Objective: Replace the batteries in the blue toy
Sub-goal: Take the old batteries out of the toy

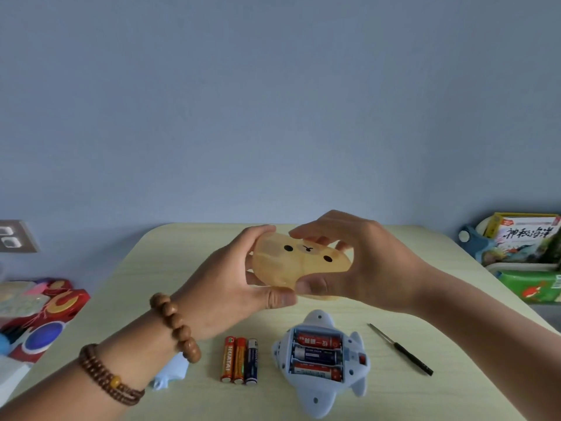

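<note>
The blue toy (321,393) lies upside down near the table's front edge, its battery bay open with three batteries (317,357) seated inside. Left of it three loose batteries (239,360) lie side by side, two orange and one dark blue. A pale blue cover piece (170,372) shows partly under my left wrist. Above the table, both hands hold a soft yellow shell (300,262) with a cartoon face. My left hand (230,284) grips its left side; my right hand (358,262) grips its right side, fingers over the top.
A thin black screwdriver (400,349) lies right of the toy. Red and blue toys (45,317) crowd the left edge of the pale green table (151,268). Books in a holder (522,238) stand at the right. A wall socket (15,237) sits at the left.
</note>
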A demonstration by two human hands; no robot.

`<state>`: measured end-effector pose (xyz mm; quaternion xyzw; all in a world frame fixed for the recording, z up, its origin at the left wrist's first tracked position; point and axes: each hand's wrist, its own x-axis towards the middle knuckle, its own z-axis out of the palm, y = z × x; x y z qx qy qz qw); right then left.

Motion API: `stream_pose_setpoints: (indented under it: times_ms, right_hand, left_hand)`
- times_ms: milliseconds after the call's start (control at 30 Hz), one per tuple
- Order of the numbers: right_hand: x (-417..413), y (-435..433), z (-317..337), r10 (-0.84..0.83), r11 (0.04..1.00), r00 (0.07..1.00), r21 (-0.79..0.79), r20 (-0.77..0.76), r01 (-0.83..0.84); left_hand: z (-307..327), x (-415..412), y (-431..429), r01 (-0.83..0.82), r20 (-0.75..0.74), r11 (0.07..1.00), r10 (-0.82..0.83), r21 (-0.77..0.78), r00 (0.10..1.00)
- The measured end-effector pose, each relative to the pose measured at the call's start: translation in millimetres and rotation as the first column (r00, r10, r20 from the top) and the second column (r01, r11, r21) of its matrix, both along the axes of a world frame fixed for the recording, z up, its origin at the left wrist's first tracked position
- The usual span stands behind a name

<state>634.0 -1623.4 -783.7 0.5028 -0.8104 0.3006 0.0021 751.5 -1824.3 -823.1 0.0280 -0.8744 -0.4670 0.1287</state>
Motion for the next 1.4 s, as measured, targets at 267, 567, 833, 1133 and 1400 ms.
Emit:
stream_pose_setpoints:
  times_ms: [267, 567, 833, 1133, 1400]
  right_hand:
    - [-3.4, 3.8, 5.6, 0.05, 0.999, 0.999, -0.022, -0.012, -0.05]
    - [-16.9, -0.2, 17.4, 0.058, 0.998, 0.997, -0.014, 0.046, -0.058]
    - [-26.7, -11.3, 26.8, 0.004, 0.994, 0.984, -0.106, 0.176, 0.015]
    - [-55.1, -41.9, 20.2, -0.217, 0.933, 0.955, -0.244, 0.2, 0.263]
    - [-81.8, -51.6, -27.7, -0.318, 0.946, 0.924, -0.001, 0.212, 0.325]
  left_hand:
    - [3.3, -1.1, 4.8, 0.014, -0.04, 0.978, -0.006, 0.208, 0.999]
    - [-1.7, -8.1, 7.8, -0.03, -0.06, 0.976, 0.043, 0.216, 0.997]
    - [-0.3, -7.5, 8.9, -0.01, -0.128, 0.953, 0.051, 0.303, 0.99]
    - [-7.7, -11.8, 2.9, -0.036, -0.181, 0.991, 0.012, -0.128, 0.983]
    - [-26.7, -9.2, -13.0, -0.04, -0.16, 0.868, -0.045, -0.494, 0.986]
